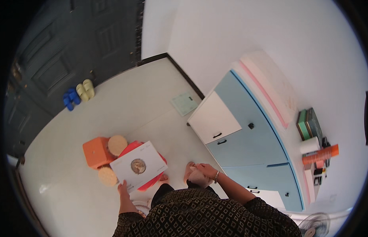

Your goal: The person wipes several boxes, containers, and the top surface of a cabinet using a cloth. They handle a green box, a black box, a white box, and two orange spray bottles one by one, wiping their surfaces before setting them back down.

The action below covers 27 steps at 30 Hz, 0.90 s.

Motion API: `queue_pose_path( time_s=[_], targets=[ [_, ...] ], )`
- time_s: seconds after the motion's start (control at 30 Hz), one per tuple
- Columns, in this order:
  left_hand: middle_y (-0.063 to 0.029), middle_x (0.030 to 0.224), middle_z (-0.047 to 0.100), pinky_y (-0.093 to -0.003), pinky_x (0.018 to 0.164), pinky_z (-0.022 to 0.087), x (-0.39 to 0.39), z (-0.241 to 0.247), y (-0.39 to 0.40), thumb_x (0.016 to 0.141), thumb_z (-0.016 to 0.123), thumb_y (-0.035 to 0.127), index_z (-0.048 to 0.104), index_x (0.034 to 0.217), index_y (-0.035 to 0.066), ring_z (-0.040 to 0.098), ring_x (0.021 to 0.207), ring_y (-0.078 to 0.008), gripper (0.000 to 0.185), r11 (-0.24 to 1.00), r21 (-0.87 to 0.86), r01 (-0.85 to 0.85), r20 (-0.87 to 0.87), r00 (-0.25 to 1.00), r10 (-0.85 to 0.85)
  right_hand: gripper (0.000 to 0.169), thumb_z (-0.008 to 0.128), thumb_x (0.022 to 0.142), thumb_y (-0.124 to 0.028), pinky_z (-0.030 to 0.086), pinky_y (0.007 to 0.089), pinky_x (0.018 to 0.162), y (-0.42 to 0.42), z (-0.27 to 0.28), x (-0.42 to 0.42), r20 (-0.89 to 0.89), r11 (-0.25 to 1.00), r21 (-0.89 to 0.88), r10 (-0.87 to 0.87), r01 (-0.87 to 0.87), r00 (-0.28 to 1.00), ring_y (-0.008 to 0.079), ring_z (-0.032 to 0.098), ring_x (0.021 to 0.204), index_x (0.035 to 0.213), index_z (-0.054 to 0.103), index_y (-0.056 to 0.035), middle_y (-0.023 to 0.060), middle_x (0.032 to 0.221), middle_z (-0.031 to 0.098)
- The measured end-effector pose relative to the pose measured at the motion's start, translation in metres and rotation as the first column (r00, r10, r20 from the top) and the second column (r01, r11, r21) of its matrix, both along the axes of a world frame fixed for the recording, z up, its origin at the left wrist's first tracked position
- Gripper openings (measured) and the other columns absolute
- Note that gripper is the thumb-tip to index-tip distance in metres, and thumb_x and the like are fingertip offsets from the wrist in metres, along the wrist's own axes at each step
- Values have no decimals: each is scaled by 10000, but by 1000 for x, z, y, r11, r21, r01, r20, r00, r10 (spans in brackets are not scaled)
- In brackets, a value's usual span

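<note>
My left hand (123, 187) grips the near left corner of a flat white box (151, 158). A round gold-brown picture sits in the middle of the box, and small writing shows near its edges. Beneath it, partly covered, is a red item (150, 182) whose kind I cannot make out. My right hand (206, 169), with a bracelet at the wrist, is closed on a crumpled pale pink cloth (198, 178). The cloth hangs in front of my legs, above my feet.
An orange cube stool (96, 152) and round woven-topped stools (117, 145) stand at the left. Blue slippers (71, 98) and yellow slippers (85, 89) lie by the dark door (53, 71). To the right is a blue-and-white cabinet (246, 142) with boxes on top; a glass scale (184, 103) lies near it.
</note>
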<state>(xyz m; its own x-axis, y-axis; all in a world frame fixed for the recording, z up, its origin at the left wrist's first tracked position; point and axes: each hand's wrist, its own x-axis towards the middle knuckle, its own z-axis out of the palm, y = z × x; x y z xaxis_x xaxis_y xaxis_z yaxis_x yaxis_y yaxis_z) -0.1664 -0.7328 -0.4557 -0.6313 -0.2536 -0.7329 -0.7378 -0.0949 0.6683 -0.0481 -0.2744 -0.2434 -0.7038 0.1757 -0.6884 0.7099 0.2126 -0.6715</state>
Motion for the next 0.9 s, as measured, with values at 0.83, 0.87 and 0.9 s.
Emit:
queue_pose_path(
  time_s=[0.83, 0.87, 0.9],
  targets=[
    [-96, 940, 603, -305, 738, 457, -95, 371, 509, 818, 546, 112, 578, 974, 45, 576, 847, -206, 173, 148, -497, 855, -744, -333, -579, 306, 470, 901, -222, 402, 252, 828, 229, 311, -31, -825, 692, -402, -558, 599, 90, 101, 512, 904, 1144, 481, -38, 26, 1010, 553],
    [-90, 937, 606, -302, 749, 449, -97, 389, 529, 815, 548, 98, 584, 959, 45, 571, 854, -201, 157, 192, -555, 809, -756, -394, -523, 261, 492, 873, -148, 415, 262, 810, 252, 312, -34, -844, 686, -465, -534, 559, -47, 108, 520, 894, 1109, 488, -39, 34, 1000, 556],
    [-83, 934, 609, -298, 759, 441, -97, 406, 551, 813, 550, 85, 590, 943, 46, 565, 862, -197, 142, 238, -602, 762, -759, -455, -466, 257, 494, 858, -122, 419, 263, 804, 277, 311, -34, -862, 670, -428, -504, 606, -52, 108, 521, 891, 1101, 488, -38, 36, 1000, 556]
  ],
)
